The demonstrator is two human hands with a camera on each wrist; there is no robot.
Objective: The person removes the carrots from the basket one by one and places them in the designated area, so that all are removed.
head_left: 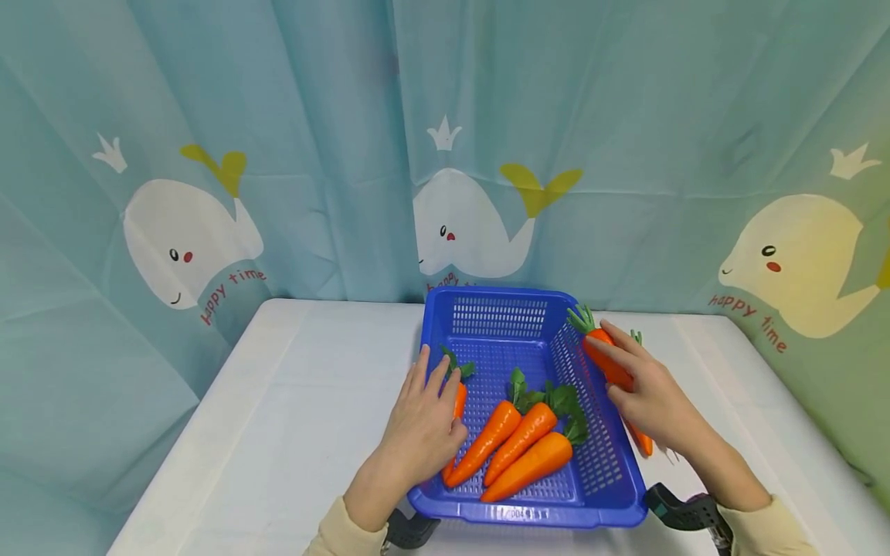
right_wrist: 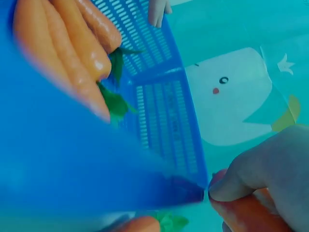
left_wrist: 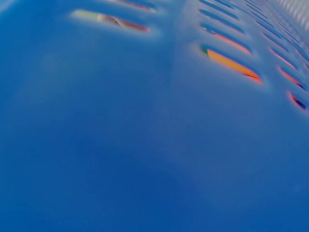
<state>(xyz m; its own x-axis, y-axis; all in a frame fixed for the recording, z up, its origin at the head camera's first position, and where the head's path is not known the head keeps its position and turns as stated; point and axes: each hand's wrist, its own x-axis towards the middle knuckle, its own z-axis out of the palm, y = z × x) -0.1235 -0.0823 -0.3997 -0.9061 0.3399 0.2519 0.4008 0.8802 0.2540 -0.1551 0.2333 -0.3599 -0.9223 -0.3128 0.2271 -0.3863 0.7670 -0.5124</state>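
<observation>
In the head view, a blue plastic basket holds several orange carrots with green leaf tops, among them a front carrot. My left hand reaches over the basket's left rim with fingers extended and spread. Beneath it lies a carrot, partly hidden by the hand. On the right, just outside the basket wall, my right hand grips a carrot between thumb and fingers, its leafy end pointing away. The right wrist view also shows the thumb pressed on this carrot.
Another carrot lies on the white table right of the basket, partly covered by the right hand. Behind the table hangs a teal curtain printed with whales. Blue basket wall fills the left wrist view.
</observation>
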